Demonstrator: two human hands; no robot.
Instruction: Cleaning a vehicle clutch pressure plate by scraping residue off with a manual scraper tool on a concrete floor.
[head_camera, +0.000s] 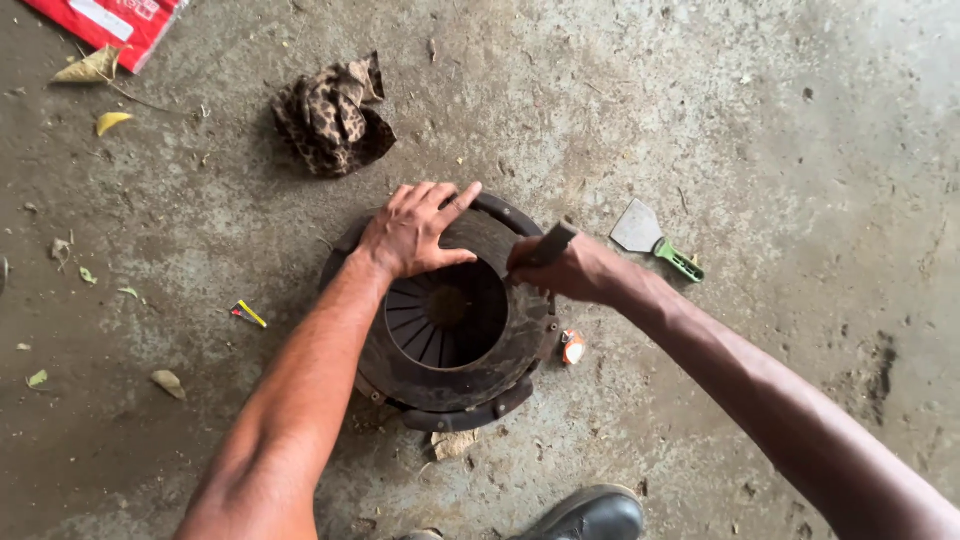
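1. We have the clutch pressure plate (455, 345) lying flat on the concrete floor (780, 130), just ahead of our shoe (590, 515), its round opening with radial spring fingers facing up
2. Our left hand (410, 235) rests on the far rim, its fingers (450, 200) spread apart and pressed flat on the metal to steady it
3. Our right hand (570, 270) has its fingers clamped round a dark flat tool (548, 245), whose tip sits at the inner edge of the plate's friction face
4. We judge the step in hand to be scraping or cleaning that face, with the plate held against the push
5. The next move, as we read it, calls for firm downward pressure from the left hand and short controlled strokes, so the tool does not skid towards the bracing fingers
6. A green-handled scraper (652, 235) lies on the floor to the right, well apart; a patterned rag (330, 118) lies beyond the plate, and a small orange object (572, 347) sits just beside its rim
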